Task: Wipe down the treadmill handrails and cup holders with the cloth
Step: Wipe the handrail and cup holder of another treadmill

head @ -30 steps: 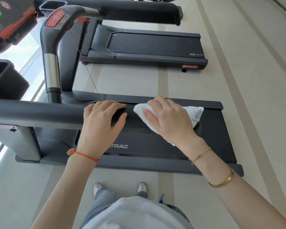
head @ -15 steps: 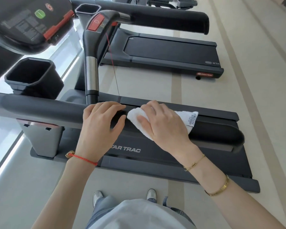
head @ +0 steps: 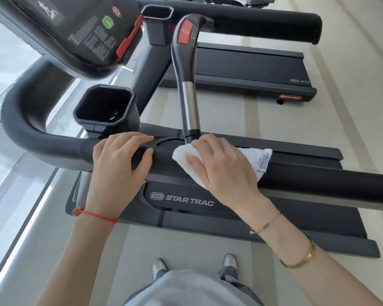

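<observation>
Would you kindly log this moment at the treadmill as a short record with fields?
left hand: grips the near handrail, thumb underneath
right hand: holds the white cloth against the handrail
cloth: bunched, tag end sticking out to the right
cup holder: black, beyond the left hand, nothing visible inside
console: upper left, green button showing
floor: pale, striped
</observation>
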